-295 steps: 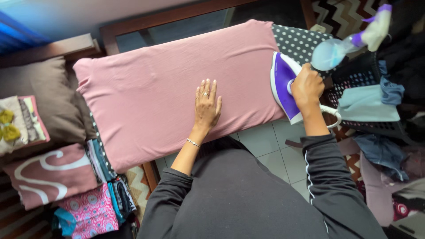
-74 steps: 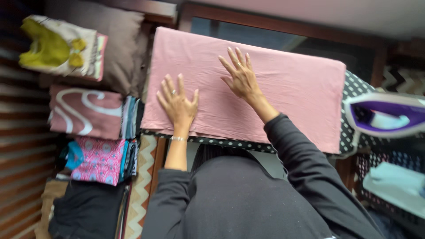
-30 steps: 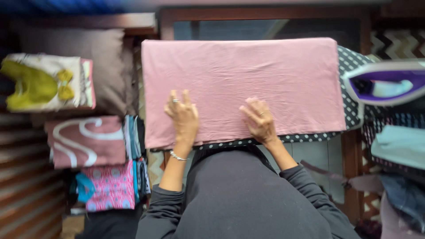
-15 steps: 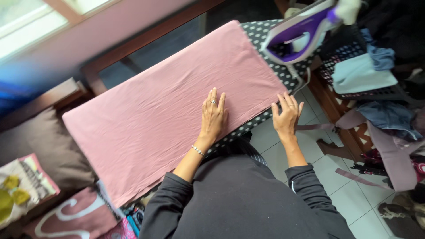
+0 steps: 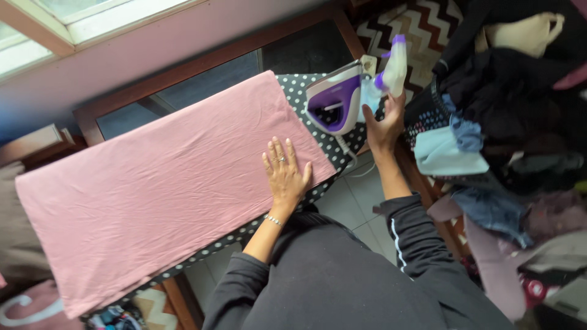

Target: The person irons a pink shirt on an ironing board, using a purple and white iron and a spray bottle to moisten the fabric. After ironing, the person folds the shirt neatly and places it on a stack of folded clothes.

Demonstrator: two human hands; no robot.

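A folded pink cloth lies flat along the polka-dot ironing board. My left hand rests palm-down on the cloth near its right end, fingers spread, a ring on one finger. A purple and white iron stands upright on the board's right end. Just right of the iron, my right hand is closed around the lower body of a pale spray bottle with a purple trigger.
A heap of dark, blue and mauve clothes fills the right side, partly in a dark basket. A wooden frame and a window lie beyond the board. A zigzag rug and tiled floor show below.
My right hand has left the board's near edge and risen to grip the spray bottle beside the iron. My left hand stays flat on the pink cloth. The view has swung right.
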